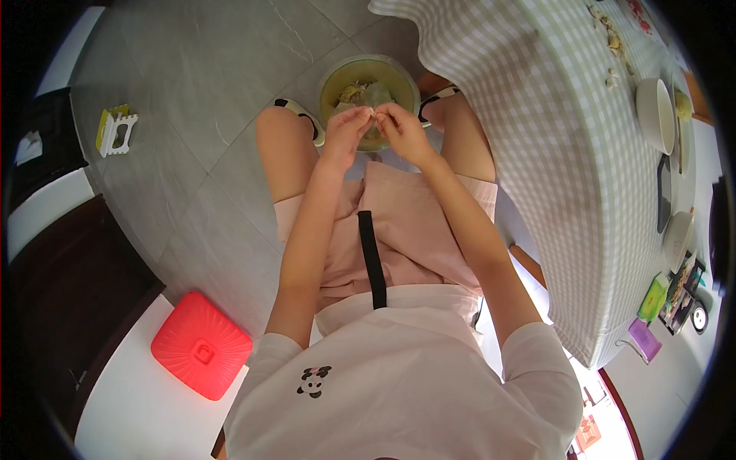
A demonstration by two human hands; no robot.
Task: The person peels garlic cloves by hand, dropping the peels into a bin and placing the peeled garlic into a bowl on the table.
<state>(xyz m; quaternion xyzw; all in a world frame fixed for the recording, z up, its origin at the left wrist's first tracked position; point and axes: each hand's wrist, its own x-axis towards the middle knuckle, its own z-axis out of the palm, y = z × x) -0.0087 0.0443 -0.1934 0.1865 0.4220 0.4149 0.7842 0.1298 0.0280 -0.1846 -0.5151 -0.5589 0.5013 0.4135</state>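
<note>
Above a round bin (pixel 331 86) on the floor between my feet, both hands meet at the fingertips. My left hand (pixel 349 136) has its thumb and fingers pinched together, and my right hand (pixel 405 136) pinches from the other side. Between the fingertips is a small pale piece (pixel 373 114), too small to name. Inside the bin lie yellowish scraps (pixel 354 93) and a translucent bag (pixel 377 95).
A table with a checked cloth (pixel 567 153) stands at the right, bearing a white bowl (pixel 654 115), scattered pale bits (pixel 613 42) and a dark phone-like slab (pixel 664 193). At left are a small white-and-yellow stool (pixel 116 132) and a red lid (pixel 202 346).
</note>
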